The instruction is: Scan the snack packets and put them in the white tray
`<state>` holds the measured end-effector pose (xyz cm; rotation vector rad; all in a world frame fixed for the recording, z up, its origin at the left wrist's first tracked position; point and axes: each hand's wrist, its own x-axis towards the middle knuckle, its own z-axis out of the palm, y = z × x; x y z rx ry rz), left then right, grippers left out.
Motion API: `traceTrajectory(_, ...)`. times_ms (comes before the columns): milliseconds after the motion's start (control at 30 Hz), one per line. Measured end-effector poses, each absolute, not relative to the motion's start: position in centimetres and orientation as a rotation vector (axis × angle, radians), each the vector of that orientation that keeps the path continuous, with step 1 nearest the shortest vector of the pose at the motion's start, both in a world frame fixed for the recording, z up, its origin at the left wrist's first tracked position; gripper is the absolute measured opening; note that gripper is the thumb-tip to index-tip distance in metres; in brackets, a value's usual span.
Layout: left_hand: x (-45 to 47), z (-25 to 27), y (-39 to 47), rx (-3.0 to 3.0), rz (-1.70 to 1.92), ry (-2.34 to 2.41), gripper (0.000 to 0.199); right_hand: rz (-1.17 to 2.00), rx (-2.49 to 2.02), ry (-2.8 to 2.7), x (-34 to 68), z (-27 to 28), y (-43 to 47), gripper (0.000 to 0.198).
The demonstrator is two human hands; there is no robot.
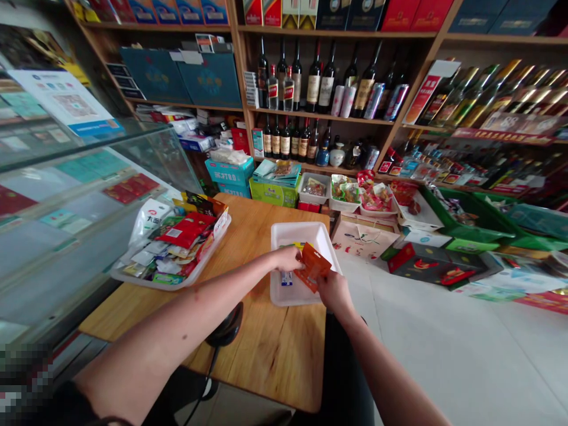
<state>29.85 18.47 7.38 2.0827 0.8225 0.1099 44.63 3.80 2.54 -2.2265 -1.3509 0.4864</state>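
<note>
An orange snack packet (314, 265) with a hang hole at its top is held between both hands above a white plastic tray (278, 296). My left hand (288, 259) pinches the packet's left edge. My right hand (333, 289) grips its lower right corner. Inside the tray lie a small blue and white packet (287, 278) and a yellow packet (293, 245), partly hidden behind my left hand. To the left, a second white tray (177, 286) is heaped with many mixed snack packets, a red packet (186, 231) on top.
Both trays stand on a wooden table (266, 349). A black corded device (226, 326) sits under my left forearm. A glass counter (146, 154) runs along the left. Shelves of bottles (315, 83) line the back, and several bins of snacks (465, 219) stand at the right.
</note>
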Motion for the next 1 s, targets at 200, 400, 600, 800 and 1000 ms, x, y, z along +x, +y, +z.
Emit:
traceTrajectory(200, 32.6, 7.3, 20.7, 2.000, 0.289, 0.704, 0.032, 0.256, -2.164, -1.353, 45.7, 3.8, 5.6, 0.030)
traceTrajectory(400, 36.5, 7.8, 22.8, 1.746, 0.508, 0.639, 0.042, 0.111, -2.233, -1.282, 47.4, 3.6, 9.6, 0.036)
traceTrajectory(600, 38.0, 7.2, 23.3, 1.668, 0.472, 0.666, 0.040, 0.179, -2.185, -1.159, 48.6, 3.7, 12.3, 0.031)
traceTrajectory(800, 38.0, 6.7, 22.8, 1.648, 0.398, 0.657, 0.036, 0.245, -2.281, -1.127, 49.5, 3.9, 13.3, 0.030)
traceTrajectory(1000, 38.5, 6.2, 22.8, 1.645, 0.348, 0.665, 0.036, 0.188, -2.293, -1.176, 49.4, 4.1, 14.0, 0.032)
